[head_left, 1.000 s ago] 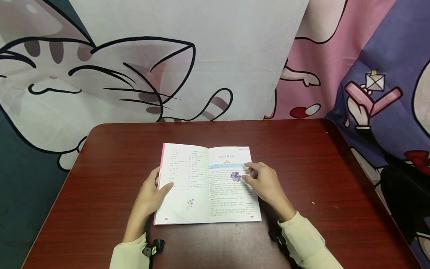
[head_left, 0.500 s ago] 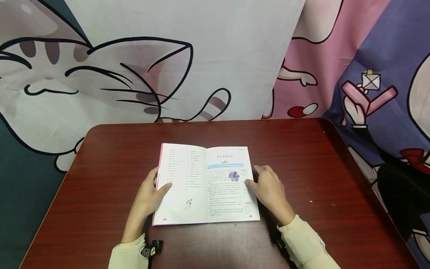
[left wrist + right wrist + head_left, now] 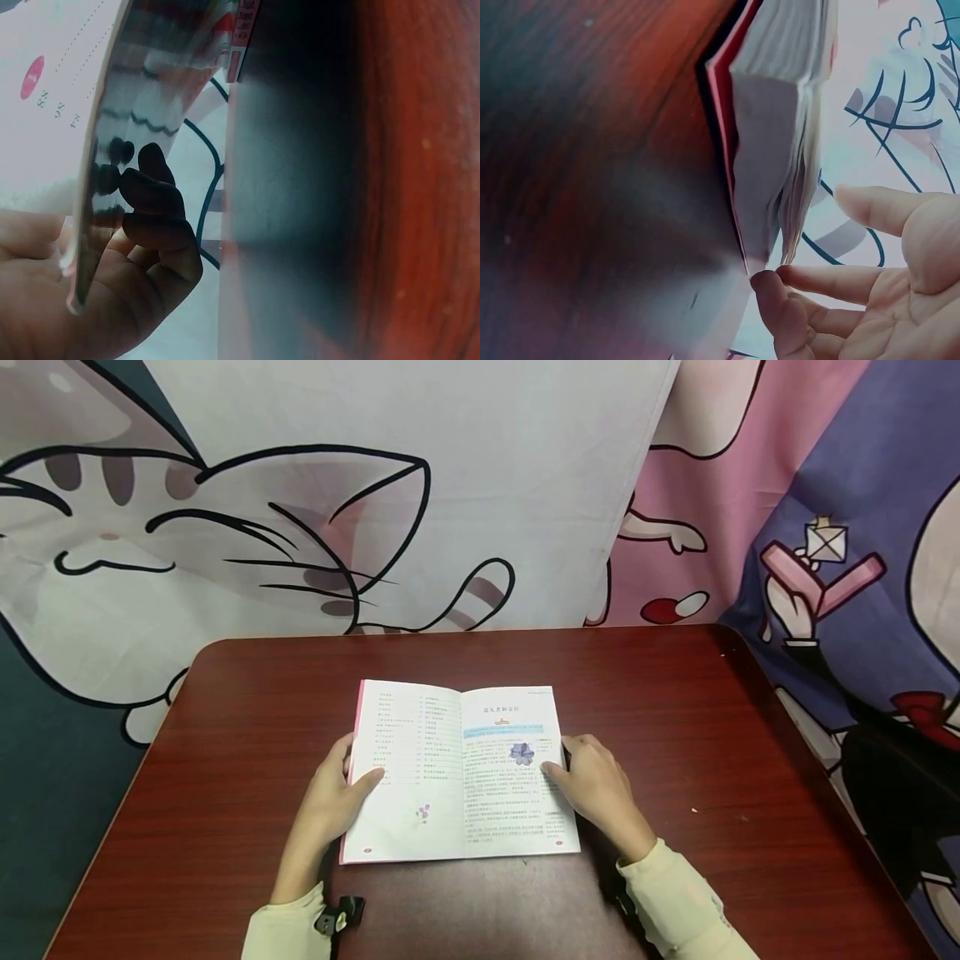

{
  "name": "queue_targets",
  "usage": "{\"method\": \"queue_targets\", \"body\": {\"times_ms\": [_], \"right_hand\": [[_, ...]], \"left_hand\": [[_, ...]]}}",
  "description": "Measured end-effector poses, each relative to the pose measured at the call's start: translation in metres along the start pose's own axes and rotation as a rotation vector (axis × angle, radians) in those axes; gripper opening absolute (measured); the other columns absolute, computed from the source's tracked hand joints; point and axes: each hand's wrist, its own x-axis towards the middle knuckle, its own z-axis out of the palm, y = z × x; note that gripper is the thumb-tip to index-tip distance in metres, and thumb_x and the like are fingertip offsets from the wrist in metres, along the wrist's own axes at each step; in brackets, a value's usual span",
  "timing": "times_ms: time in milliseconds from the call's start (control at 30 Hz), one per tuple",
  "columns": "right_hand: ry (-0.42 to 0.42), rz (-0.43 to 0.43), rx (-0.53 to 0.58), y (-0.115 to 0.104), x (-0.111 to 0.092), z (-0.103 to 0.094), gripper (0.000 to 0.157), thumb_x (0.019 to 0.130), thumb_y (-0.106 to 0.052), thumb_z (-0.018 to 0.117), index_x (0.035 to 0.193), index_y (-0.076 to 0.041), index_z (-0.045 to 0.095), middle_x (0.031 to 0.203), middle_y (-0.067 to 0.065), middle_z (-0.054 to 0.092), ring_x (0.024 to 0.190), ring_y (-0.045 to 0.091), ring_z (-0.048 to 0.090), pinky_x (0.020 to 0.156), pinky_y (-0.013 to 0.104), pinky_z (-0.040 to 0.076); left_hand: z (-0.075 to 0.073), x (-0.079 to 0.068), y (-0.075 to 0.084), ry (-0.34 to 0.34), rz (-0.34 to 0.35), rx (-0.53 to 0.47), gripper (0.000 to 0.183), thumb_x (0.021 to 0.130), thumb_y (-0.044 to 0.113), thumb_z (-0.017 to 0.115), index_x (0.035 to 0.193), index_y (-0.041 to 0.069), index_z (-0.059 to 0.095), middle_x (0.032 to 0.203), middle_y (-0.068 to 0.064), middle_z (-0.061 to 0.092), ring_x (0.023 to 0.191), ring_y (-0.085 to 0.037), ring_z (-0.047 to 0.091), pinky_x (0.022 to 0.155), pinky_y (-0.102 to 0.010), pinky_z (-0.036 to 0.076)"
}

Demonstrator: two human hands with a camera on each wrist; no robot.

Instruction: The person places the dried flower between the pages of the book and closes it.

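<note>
An open book (image 3: 420,735) with printed pages lies on the wooden table, its cover edge pink. My left hand (image 3: 333,797) grips its left side, thumb on the page. In the left wrist view the fingers (image 3: 161,225) of that hand curl behind the glossy cover (image 3: 142,112). By the right edge is my right hand (image 3: 600,777), its thumb over the right page in the head view. The right wrist view shows fingertips (image 3: 769,281) touching the lower corner of the page stack (image 3: 769,127), while the thumb (image 3: 877,208) stands a little apart from the pages.
The dark red table (image 3: 712,727) stretches around the book. Behind it hangs a white cloth (image 3: 525,485) with a cartoon cat, next to a pink and blue cloth (image 3: 862,468). A dark object (image 3: 892,793) stands past the right table edge. A black wrist device (image 3: 341,917) sits by the left sleeve.
My right hand has moved from above the right page to its right edge, the index finger drawing back off the page. The left hand keeps its grip on the book.
</note>
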Motion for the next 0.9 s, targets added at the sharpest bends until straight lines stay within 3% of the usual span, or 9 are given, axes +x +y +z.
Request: {"method": "queue_targets", "body": {"times_ms": [300,567,733,900], "right_hand": [[0.018,-0.026,-0.021,-0.006,-0.005,-0.003,0.055,0.093,-0.031,0.069,0.137,0.0,0.058,0.139,0.019,0.057,0.123,0.041,0.058,0.092,0.06,0.05],[-0.033,-0.023,-0.069,-0.01,-0.008,-0.002,0.069,0.095,-0.035,0.067,0.145,0.008,0.045,0.154,0.025,0.04,0.132,0.046,0.049,0.101,0.063,0.044],[0.087,-0.055,-0.047,-0.01,-0.009,0.0,0.064,0.092,-0.032,0.071,0.139,0.008,0.053,0.146,0.023,0.05,0.127,0.044,0.055,0.098,0.06,0.047],[0.238,-0.072,0.031,-0.009,-0.009,-0.002,0.048,0.086,-0.026,0.076,0.125,0.001,0.067,0.128,0.019,0.063,0.114,0.039,0.063,0.091,0.056,0.051]], "left_hand": [[0.0,-0.002,0.001,0.004,-0.005,0.011,0.072,0.096,0.011,0.065,0.153,-0.006,0.025,0.13,-0.033,0.058,0.091,-0.03,0.066,0.077,-0.042,0.054],[0.002,0.0,0.001,0.005,-0.005,0.013,0.072,0.096,0.011,0.066,0.153,-0.006,0.025,0.129,-0.032,0.059,0.09,-0.03,0.066,0.075,-0.039,0.053],[0.001,-0.001,0.001,0.006,-0.002,0.015,0.073,0.096,0.01,0.066,0.153,-0.007,0.024,0.129,-0.032,0.059,0.091,-0.03,0.065,0.077,-0.041,0.053],[0.001,-0.001,0.001,0.008,0.0,0.023,0.073,0.096,0.011,0.066,0.153,-0.007,0.025,0.13,-0.032,0.058,0.092,-0.031,0.065,0.079,-0.042,0.052]]}}
